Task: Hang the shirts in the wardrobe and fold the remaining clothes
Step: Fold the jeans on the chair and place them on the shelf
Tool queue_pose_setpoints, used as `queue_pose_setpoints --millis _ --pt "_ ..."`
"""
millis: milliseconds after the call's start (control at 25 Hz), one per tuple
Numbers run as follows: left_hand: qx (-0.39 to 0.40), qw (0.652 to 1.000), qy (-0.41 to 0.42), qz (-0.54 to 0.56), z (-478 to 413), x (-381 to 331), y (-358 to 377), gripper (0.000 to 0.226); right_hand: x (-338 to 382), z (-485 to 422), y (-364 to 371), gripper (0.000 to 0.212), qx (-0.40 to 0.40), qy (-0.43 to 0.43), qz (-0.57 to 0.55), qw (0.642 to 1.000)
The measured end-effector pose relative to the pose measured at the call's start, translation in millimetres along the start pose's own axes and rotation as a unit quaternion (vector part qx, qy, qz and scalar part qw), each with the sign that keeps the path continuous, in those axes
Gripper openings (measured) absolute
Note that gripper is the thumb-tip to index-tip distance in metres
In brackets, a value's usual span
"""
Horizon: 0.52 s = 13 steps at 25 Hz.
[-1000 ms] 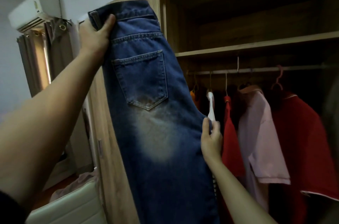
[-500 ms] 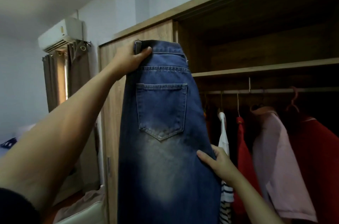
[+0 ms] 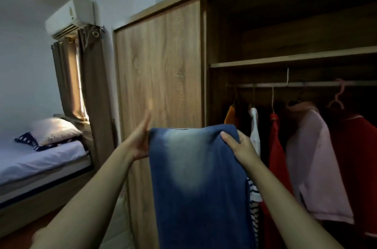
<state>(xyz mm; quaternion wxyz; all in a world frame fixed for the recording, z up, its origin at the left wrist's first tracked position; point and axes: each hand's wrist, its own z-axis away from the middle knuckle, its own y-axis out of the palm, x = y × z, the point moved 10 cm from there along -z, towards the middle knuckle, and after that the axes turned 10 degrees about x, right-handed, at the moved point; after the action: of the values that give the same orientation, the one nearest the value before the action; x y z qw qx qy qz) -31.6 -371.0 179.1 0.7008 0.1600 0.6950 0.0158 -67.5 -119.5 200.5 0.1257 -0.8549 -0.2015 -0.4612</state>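
A pair of faded blue jeans (image 3: 195, 183) hangs doubled over in front of me, its fold at chest height. My right hand (image 3: 238, 146) grips the right end of that fold. My left hand (image 3: 140, 140) is at the left edge of the fold, fingers straight and blurred, palm against the denim. Behind the jeans stands the open wooden wardrobe (image 3: 285, 61) with a rail (image 3: 295, 85). Shirts hang from it: an orange one (image 3: 230, 115), a white striped one (image 3: 255, 136), a red one (image 3: 275, 146), a pink one (image 3: 314, 159) and a dark red one (image 3: 355, 167).
The wardrobe's sliding door (image 3: 159, 77) is directly ahead. At the left are a bed (image 3: 40, 163) with a pillow (image 3: 55, 130), brown curtains (image 3: 81, 85) and an air conditioner (image 3: 69, 18) on the wall. An empty pink hanger (image 3: 337, 97) hangs on the rail.
The jeans came down from held full-length by the waistband to folded over. My left hand dropped from the waistband to the fold's left edge; my right hand now grips the fold.
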Motion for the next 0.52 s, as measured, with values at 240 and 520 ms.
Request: queue_pose_setpoints --millis 240,520 --pt "0.088 0.975 0.040 -0.200 7 -28 20 0.077 19 8 -24 0.038 0.079 0.068 0.026 0.994" --pt "-0.066 0.976 0.082 -0.191 -2 -59 1 0.040 33 -2 -33 0.061 0.130 0.077 0.144 0.978"
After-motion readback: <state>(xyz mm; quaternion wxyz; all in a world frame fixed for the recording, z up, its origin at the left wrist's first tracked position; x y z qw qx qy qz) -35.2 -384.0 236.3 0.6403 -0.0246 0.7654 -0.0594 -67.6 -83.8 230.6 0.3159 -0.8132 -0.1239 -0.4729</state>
